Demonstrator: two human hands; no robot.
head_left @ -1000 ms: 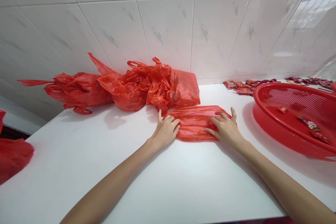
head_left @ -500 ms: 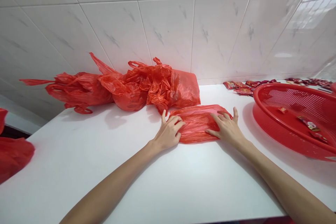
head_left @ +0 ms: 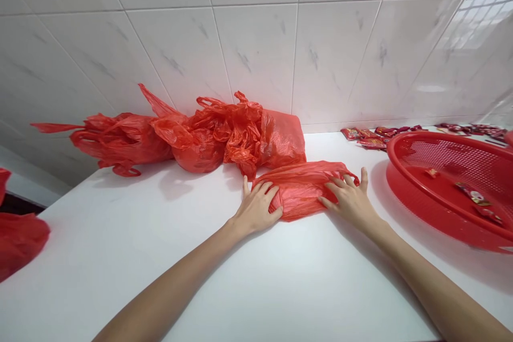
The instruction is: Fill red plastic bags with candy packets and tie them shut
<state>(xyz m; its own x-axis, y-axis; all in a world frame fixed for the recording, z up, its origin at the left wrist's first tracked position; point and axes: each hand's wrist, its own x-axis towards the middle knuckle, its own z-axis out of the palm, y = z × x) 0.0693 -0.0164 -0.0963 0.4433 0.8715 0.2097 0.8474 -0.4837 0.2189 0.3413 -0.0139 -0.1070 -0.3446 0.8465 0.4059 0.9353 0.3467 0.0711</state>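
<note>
A flattened red plastic bag (head_left: pixel 302 192) lies on the white counter (head_left: pixel 256 278) in front of the tiled wall. My left hand (head_left: pixel 256 207) rests at the bag's left end, its fingers curled together and bunching the plastic. On the bag's right end lies my right hand (head_left: pixel 349 200), fingers spread and pressing down on the plastic. The bag is folded and slightly puffed between the two hands.
A heap of crumpled red plastic bags (head_left: pixel 192 136) lies against the wall behind. A red mesh basket (head_left: pixel 441 192) holding a few small red packets stands at the right. More red packets (head_left: pixel 372 136) lie by the wall. Another red bag (head_left: pixel 20 240) sits at the far left.
My two hands have drawn closer together, pushing the bag's ends inward so that it is shorter and more bunched. The view has shifted slightly.
</note>
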